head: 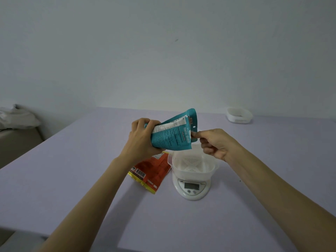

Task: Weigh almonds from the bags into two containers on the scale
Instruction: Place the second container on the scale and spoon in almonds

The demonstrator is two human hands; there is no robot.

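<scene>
There's your left forearm [94, 197], in from 7 o'clock: bare from the frame's edge up to the wrist, long and slender, looking broader toward the edge under the wide lens. Your left hand [141, 140] is bare too, and its back shows knuckles and faint tendon lines. Over at 4 o'clock, your right forearm [281, 188]: same story, bare along its whole visible length. Your right hand [216, 144] is bare, knuckle ridges plain to see. Any clothing you have on lies out of frame, above the elbows.
</scene>
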